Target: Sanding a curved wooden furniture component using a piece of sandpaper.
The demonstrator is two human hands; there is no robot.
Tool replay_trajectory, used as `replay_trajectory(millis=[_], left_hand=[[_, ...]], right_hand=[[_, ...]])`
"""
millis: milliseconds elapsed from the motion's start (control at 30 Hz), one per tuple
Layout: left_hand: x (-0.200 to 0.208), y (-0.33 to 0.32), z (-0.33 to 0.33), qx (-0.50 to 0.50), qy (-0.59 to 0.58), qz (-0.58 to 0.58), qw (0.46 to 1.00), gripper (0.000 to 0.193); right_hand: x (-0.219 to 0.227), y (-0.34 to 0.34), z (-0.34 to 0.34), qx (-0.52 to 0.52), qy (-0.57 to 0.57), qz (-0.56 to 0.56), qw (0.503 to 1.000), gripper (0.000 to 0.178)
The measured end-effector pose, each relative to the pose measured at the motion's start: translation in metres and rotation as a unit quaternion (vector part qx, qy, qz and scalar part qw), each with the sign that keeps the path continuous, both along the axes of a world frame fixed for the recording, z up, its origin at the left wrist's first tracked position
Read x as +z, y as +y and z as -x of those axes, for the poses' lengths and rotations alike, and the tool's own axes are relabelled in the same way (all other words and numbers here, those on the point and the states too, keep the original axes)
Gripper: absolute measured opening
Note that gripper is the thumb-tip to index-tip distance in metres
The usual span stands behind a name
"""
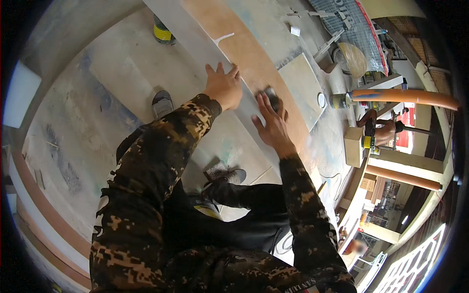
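A long curved board [249, 53] with a tan face and a pale grey side runs diagonally in front of me. My left hand [223, 87] lies on the grey side with its fingers spread and nothing in them, fingertips near the tan face. Lower on the board, my right hand [273, 124] presses a small dark block [270, 99] against the tan face. Its fingers cover part of the block, and its thumb stands away over the grey side. The block's exact kind is hard to make out. A white smear [224, 38] marks the tan face further up.
On the dusty floor, a can with a yellow label [162, 33] stands beyond the board. A flat panel [303, 90] lies to its right, near another can [338, 101]. Orange pipes [405, 96] cross the right side, where another person [386, 131] is bent over.
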State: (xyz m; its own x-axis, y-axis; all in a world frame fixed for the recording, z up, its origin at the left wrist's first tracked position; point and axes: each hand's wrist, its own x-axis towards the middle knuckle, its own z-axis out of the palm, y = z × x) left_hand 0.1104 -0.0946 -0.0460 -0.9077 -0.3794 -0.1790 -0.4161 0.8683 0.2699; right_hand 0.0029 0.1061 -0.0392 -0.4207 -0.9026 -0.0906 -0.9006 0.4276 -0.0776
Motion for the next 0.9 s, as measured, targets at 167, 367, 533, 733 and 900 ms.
replay_trajectory(millis=[167, 367, 533, 733, 900], left_hand=[[0.011, -0.005, 0.005, -0.008, -0.017, -0.008, 1.000, 0.070], [0.006, 0.002, 0.002, 0.006, -0.021, 0.015, 1.000, 0.066], [0.012, 0.001, 0.010, -0.017, -0.032, 0.006, 0.999, 0.062], [0.010, 0.000, 0.003, -0.006, -0.015, 0.020, 1.000, 0.059], [0.010, -0.001, 0.003, -0.009, 0.008, 0.000, 1.000, 0.058]], right_hand=[[-0.003, -0.001, 0.008, 0.018, 0.004, -0.046, 0.999, 0.065], [0.000, 0.021, -0.007, -0.033, 0.007, -0.046, 0.998, 0.065], [-0.011, -0.013, 0.010, 0.011, 0.007, 0.013, 1.000, 0.065], [-0.017, 0.047, -0.003, -0.043, 0.009, -0.015, 0.999, 0.064], [-0.003, -0.022, -0.007, -0.048, 0.007, 0.010, 0.999, 0.065]])
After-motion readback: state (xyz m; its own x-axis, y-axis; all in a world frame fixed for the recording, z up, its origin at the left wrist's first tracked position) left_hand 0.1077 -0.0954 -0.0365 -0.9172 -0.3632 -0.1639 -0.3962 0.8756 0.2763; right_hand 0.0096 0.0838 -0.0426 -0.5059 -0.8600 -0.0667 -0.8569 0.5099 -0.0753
